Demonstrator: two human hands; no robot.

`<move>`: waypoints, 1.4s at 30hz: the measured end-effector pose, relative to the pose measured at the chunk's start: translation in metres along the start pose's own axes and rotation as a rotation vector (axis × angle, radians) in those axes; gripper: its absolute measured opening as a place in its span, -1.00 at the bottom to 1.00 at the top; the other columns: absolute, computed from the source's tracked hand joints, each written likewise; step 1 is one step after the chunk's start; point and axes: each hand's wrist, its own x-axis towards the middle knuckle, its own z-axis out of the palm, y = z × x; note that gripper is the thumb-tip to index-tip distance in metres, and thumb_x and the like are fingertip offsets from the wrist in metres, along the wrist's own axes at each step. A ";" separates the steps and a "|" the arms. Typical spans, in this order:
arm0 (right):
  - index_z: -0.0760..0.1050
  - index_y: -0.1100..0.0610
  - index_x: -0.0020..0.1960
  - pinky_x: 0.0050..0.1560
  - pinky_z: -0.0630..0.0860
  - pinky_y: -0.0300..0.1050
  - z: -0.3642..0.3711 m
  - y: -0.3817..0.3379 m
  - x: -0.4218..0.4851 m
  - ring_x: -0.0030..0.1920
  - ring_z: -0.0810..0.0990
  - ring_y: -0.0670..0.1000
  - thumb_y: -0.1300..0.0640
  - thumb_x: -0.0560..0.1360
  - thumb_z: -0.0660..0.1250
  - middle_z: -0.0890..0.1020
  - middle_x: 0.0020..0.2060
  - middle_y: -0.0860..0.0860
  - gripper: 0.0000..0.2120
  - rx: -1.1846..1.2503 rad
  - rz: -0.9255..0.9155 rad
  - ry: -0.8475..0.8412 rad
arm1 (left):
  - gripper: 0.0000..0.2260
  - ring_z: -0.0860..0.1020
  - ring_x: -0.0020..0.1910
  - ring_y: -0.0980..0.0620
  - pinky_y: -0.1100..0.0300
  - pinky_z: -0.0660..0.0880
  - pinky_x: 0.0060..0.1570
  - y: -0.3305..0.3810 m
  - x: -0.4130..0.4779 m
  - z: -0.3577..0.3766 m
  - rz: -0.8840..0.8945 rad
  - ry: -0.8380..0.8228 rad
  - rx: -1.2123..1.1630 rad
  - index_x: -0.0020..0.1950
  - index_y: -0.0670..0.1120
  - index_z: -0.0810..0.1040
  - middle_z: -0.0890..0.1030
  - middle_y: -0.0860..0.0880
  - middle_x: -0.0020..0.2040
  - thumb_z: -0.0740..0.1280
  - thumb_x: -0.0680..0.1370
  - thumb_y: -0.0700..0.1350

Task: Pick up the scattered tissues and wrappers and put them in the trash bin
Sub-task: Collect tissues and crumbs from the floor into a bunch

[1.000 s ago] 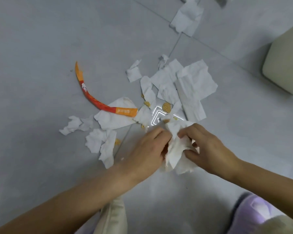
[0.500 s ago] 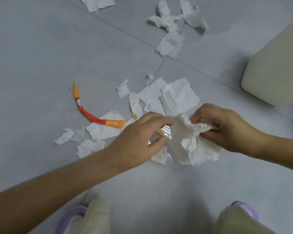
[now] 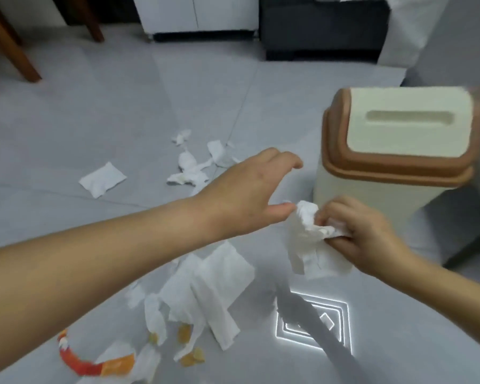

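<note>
My right hand (image 3: pixel 363 234) grips a bunch of crumpled white tissues (image 3: pixel 313 245), held above the floor just in front of the cream trash bin (image 3: pixel 394 151) with its brown rim and closed swing lid. My left hand (image 3: pixel 250 192) is open and empty, fingers stretched toward the bin, thumb close to the bunch. Several flat tissues (image 3: pixel 211 284) lie on the floor below my left forearm. An orange wrapper strip (image 3: pixel 94 364) lies at the lower left. More tissues (image 3: pixel 191 167) and a folded one (image 3: pixel 103 178) lie farther out.
Small yellow crumbs (image 3: pixel 191 358) sit among the near tissues. A bright square light reflection (image 3: pixel 313 325) shows on the grey tile floor. Wooden chair legs (image 3: pixel 17 45) stand at the back left, a white cabinet (image 3: pixel 197 12) and a dark cabinet (image 3: pixel 322 26) at the back.
My head has lifted, bringing the bin and the room into view. My right hand has carried the tissue bunch up toward the bin. My left hand has let go and opened.
</note>
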 end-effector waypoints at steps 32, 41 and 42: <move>0.51 0.06 -0.01 -0.07 0.45 0.01 -0.105 0.119 0.074 -0.05 0.51 0.14 0.22 0.45 0.24 0.52 0.04 0.07 -0.84 -0.363 0.061 0.231 | -0.14 0.31 0.30 -0.29 -0.07 0.40 0.23 0.005 0.221 0.077 -0.260 0.094 0.180 0.50 0.10 -0.07 -0.11 -0.09 0.52 0.46 0.42 -0.09; 0.50 -0.19 0.10 0.07 0.45 -0.04 -0.104 0.118 0.086 0.10 0.49 0.04 -0.44 0.32 0.11 0.51 0.13 -0.09 -0.50 -0.157 0.389 -0.436 | -0.14 0.39 0.21 -0.29 -0.04 0.46 0.14 0.007 0.221 0.074 -0.278 0.082 0.196 0.49 0.11 -0.04 -0.10 -0.11 0.51 0.44 0.39 -0.18; 0.47 -0.21 0.16 0.11 0.47 -0.03 -0.103 0.117 0.085 0.13 0.49 0.03 -0.50 0.24 0.15 0.49 0.18 -0.12 -0.39 -0.188 0.389 -0.465 | -0.13 0.39 0.21 -0.30 -0.05 0.46 0.15 0.007 0.221 0.073 -0.280 0.077 0.192 0.49 0.11 -0.05 -0.10 -0.11 0.51 0.45 0.39 -0.18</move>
